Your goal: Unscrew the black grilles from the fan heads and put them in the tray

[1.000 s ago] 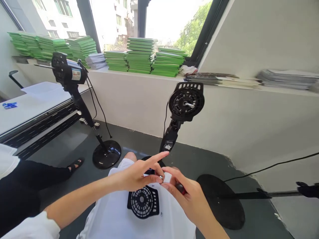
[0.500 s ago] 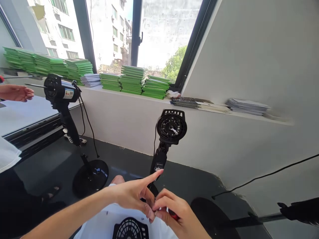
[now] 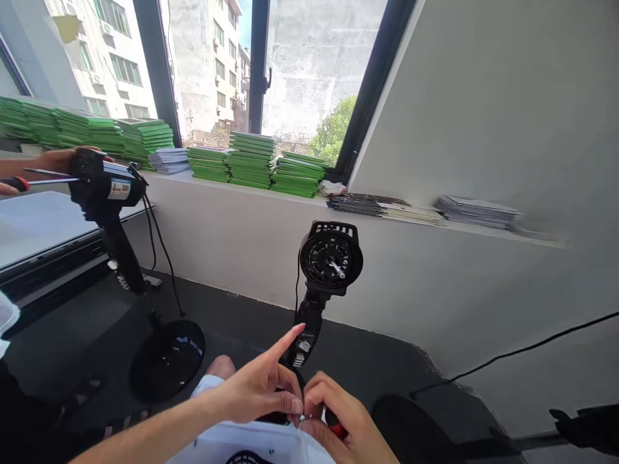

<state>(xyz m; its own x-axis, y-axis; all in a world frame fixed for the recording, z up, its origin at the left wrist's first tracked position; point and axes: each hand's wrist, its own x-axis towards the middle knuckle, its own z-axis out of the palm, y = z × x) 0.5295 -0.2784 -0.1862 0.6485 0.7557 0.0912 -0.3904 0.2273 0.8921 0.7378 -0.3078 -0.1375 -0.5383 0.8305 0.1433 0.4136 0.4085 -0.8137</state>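
Note:
My left hand [image 3: 273, 390] and my right hand [image 3: 336, 415] meet low in the middle of the head view. Between their fingertips is a tiny pale piece [image 3: 302, 417], too small to name. The left hand pinches with its thumb while its index finger points forward. Tucked in the right palm is a red-and-black handle [image 3: 334, 422], like a screwdriver's; its shaft is hidden. Just beyond the hands stands a black fan [image 3: 331, 261] without blades, a shiny metal piece at its centre. Below, a black slotted cover [image 3: 246, 458] is mostly cut off by the frame edge.
At left, a co-worker's hands hold a screwdriver [image 3: 53, 182] against a second black fan [image 3: 109, 183] with a round base [image 3: 169, 361]. Green stacks [image 3: 251, 161] and papers [image 3: 478, 211] line the sill. A black cable [image 3: 507, 345] runs at right.
The view has shifted, leaving less of the slotted cover in sight. The co-worker's hand has moved onto the second fan, and a screwdriver now reaches its motor. My hands keep their pinch.

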